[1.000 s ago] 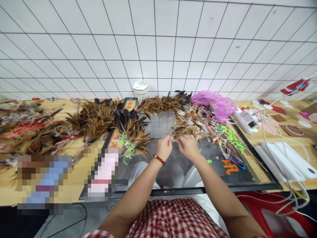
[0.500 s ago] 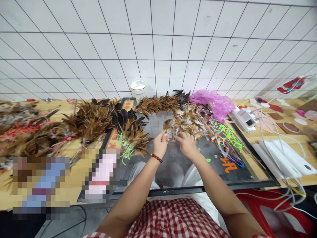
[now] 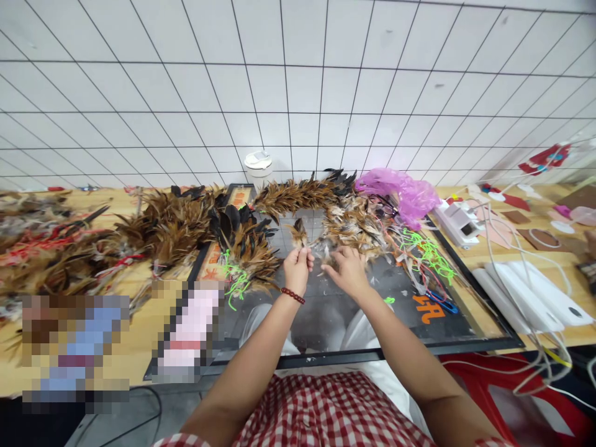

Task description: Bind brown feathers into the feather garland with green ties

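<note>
A framed board (image 3: 372, 355) lies at the middle of the table's (image 3: 139, 323) near edge, a feather pile (image 3: 354, 223) along its far edge, a bag (image 3: 400, 192) at its far right corner, a cup (image 3: 257, 164) behind it, feather bundles (image 3: 172, 230) on the table's left half

Craft workshop: feather bundles (image 3: 181, 226) heaped along a wooden workbench (image 3: 139, 323), coloured cords (image 3: 431, 254), white tiled wall (image 3: 298, 87) behind.

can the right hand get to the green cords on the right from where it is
Probably yes. The right hand rests at the feather pile, and the green cords lie on the dark board just to its right, with nothing standing between them. Its fingers are among feathers, though.
</note>
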Demonstrator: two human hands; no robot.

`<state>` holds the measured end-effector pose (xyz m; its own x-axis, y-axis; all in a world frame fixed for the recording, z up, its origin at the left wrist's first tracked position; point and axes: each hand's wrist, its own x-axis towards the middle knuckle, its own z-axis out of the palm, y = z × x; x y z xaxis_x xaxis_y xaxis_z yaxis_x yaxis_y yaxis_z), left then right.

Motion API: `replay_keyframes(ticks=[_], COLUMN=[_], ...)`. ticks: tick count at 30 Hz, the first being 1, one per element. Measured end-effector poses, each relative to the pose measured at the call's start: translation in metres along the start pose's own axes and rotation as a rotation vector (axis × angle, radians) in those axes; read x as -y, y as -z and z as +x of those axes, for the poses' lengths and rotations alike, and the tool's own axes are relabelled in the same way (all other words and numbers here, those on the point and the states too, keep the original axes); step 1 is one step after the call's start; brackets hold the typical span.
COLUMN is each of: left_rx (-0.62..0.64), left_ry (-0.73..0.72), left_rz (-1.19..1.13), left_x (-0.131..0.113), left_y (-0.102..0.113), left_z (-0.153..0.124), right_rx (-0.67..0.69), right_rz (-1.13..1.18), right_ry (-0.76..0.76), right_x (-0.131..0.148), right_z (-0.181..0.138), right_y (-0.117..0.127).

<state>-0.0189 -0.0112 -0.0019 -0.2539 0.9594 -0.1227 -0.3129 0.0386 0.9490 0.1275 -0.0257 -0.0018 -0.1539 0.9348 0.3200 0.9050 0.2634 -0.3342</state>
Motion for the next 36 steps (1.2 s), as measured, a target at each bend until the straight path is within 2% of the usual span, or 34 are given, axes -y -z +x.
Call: replay_keyframes(ticks=[3,8,15,19,22,24,26,28,30,33,36], left_rx=[0.007,0.006,0.178,0.265,0.24,0.169,0.116,0.118,0.159,0.233,0.307], left_ry=[-0.012,-0.063,-0.064,-0.121,-0.18,-0.18,-0.127,-0.047,0.027,0.111,0.171], left_rz=[0.008,0.118,0.22,0.388,0.489,0.4,0.18,-0.047,-0.153,-0.153,-0.14], left_x=[0.001,0.006,0.005,0.002,0.002,0.002,-0.001,-0.005,-0.008,-0.009,-0.007], left_y=[0.001,0.004,0.003,0.003,0.004,0.003,0.001,-0.002,-0.004,-0.005,-0.005], left_z=[0.001,0.004,-0.001,-0.005,-0.006,-0.006,-0.006,-0.007,-0.009,-0.013,-0.016], right_rx=[0.048,0.05,-0.032,-0.04,-0.031,-0.027,-0.03,-0.034,-0.015,0.075,0.087], right_rz=[0.064,0.17,0.016,-0.046,-0.041,-0.021,0.005,0.106,0.367,0.852,1.068], right_ry=[0.015,0.024,0.057,0.058,0.053,0.017,-0.046,-0.096,-0.109,-0.101,-0.154], right_x=[0.0,0.0,0.003,0.003,0.0,-0.004,-0.008,-0.01,-0.01,-0.004,0.002], right_z=[0.001,0.003,0.001,0.001,0.002,0.003,0.003,0.005,0.007,0.01,0.01], right_y=[-0.004,0.0,0.006,0.009,0.01,0.009,0.009,0.007,0.005,0.003,0.003])
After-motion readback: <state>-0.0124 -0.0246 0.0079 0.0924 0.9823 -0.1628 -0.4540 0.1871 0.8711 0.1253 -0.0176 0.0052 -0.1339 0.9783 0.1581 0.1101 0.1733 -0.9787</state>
